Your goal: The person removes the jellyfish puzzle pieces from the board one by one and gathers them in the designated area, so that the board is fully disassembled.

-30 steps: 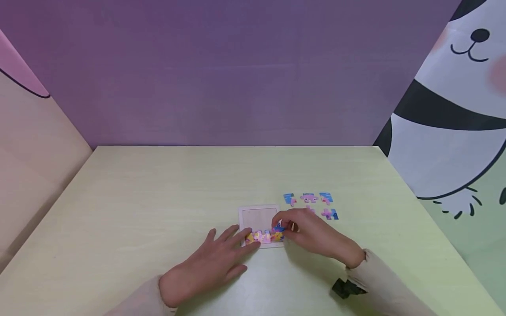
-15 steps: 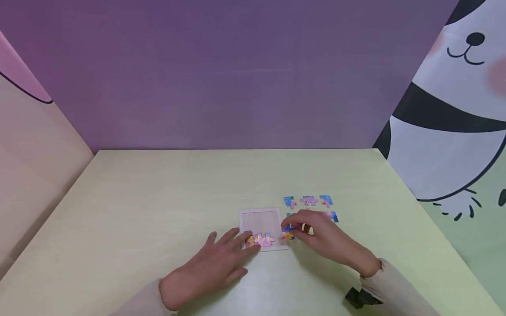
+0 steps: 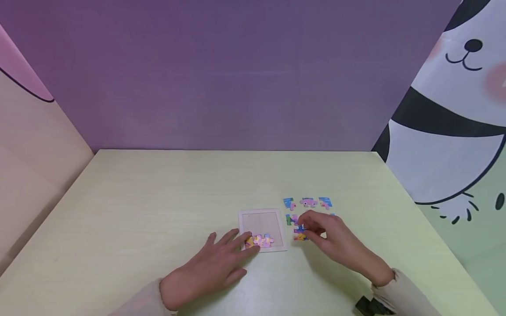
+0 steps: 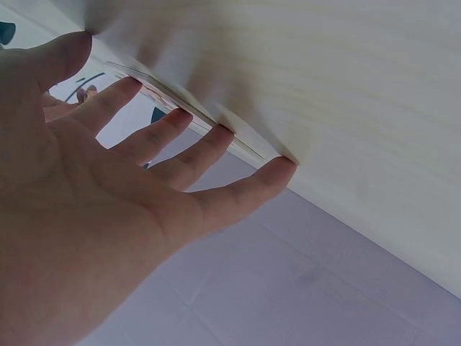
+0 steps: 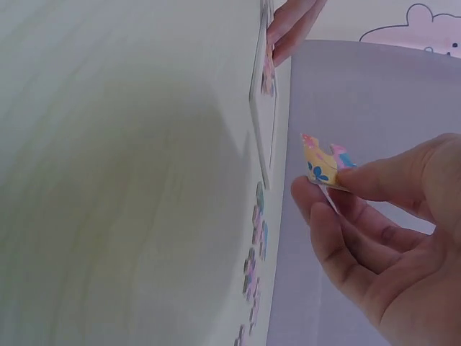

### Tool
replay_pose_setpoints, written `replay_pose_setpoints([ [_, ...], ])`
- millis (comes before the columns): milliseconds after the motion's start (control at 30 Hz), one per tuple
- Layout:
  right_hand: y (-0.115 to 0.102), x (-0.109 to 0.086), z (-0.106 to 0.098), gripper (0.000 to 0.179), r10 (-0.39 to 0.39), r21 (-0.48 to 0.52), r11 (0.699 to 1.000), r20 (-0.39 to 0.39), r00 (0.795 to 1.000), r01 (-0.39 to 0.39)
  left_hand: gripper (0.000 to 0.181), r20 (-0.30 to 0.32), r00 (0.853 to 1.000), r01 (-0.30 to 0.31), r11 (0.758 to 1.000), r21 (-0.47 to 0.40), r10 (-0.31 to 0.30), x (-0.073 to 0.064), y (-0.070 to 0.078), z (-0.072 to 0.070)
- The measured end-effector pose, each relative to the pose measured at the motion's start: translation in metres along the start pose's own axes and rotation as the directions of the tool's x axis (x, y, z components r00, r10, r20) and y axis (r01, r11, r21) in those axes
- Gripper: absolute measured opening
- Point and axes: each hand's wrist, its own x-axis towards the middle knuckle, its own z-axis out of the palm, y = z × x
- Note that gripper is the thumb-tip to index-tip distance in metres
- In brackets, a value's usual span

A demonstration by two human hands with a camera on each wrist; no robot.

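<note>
My left hand [image 3: 213, 263] lies with spread, straight fingers at the left and lower edges of a square puzzle tray [image 3: 262, 221]. In the left wrist view the fingertips [image 4: 282, 167] rest along the tabletop and the tray's edge. Joined pink and yellow pieces [image 3: 265, 241] sit in the tray's bottom row, partly covered by those fingers. To the right of the tray, my right hand [image 3: 336, 237] pinches a jigsaw piece [image 5: 317, 160] between thumb and fingers. The piece is yellow, pink and blue, raised off the table in the right wrist view.
Loose jigsaw pieces lie in rows right of the tray, among them a pink face piece [image 3: 308, 202], two blue corner pieces, and a green and pink one [image 3: 291, 219]. My right hand hides others. A purple wall [image 3: 237, 79] stands behind the table.
My right hand has lifted the yellow and blue jigsaw piece out of the tray's bottom right corner and moved it right, past the tray's edge. The left hand has stayed in place.
</note>
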Motion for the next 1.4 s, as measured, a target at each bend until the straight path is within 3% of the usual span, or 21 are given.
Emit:
replay_pose_setpoints([
  [333,0.007,-0.014,-0.007,0.025,0.017,-0.025,1.000,-0.022,1.000,-0.017,0.051,-0.025,1.000,-0.013,1.000,0.017,0.013,-0.001,-0.001,0.002],
  [733,0.021,-0.028,-0.019,0.029,0.045,-0.060,0.997,-0.050,0.998,-0.048,0.050,-0.012,1.000,-0.003,1.000,0.009,0.003,-0.001,0.000,0.000],
  [867,0.028,-0.032,-0.026,0.027,0.091,-0.079,0.993,-0.002,0.996,-0.091,0.050,-0.008,1.000,-0.002,1.000,0.001,0.002,-0.001,0.000,0.000],
  [1067,0.039,-0.037,-0.034,0.023,0.208,-0.129,0.972,0.064,0.976,-0.198,0.050,-0.012,1.000,-0.005,1.000,-0.004,0.005,0.000,0.000,0.000],
  [1400,0.051,-0.041,-0.042,0.024,0.236,-0.201,0.954,0.056,0.970,-0.221,0.050,-0.009,1.000,-0.002,1.000,0.003,0.002,0.000,0.000,0.000],
])
